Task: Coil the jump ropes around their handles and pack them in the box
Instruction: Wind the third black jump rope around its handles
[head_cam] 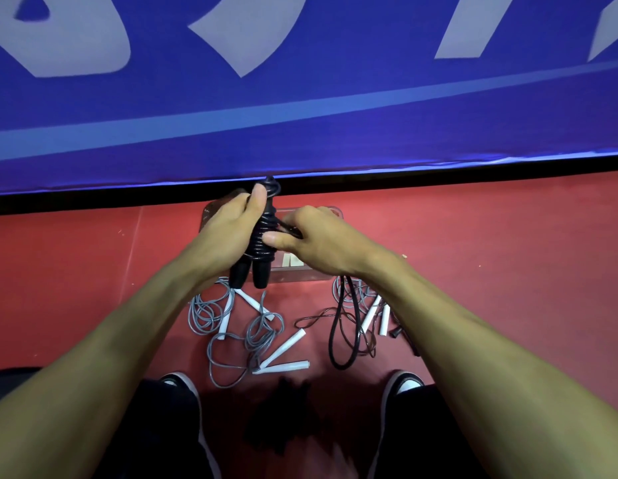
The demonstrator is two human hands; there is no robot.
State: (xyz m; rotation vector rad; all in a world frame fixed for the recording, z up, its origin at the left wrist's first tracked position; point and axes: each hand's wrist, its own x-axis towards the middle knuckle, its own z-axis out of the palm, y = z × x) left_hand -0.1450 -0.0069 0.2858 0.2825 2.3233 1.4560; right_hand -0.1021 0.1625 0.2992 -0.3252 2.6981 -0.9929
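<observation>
My left hand grips a pair of black jump-rope handles held side by side and upright, with black rope coiled round their upper part. My right hand pinches the loose black rope right beside the coil; the rest of that rope hangs under my right wrist in a long loop down to the floor. A clear plastic box sits on the red floor behind my hands, mostly hidden. Grey ropes with white handles lie tangled on the floor below.
More white-handled grey rope lies at the right and at the left. A blue banner stands as a wall just behind the box. My two shoes are planted on either side of the ropes.
</observation>
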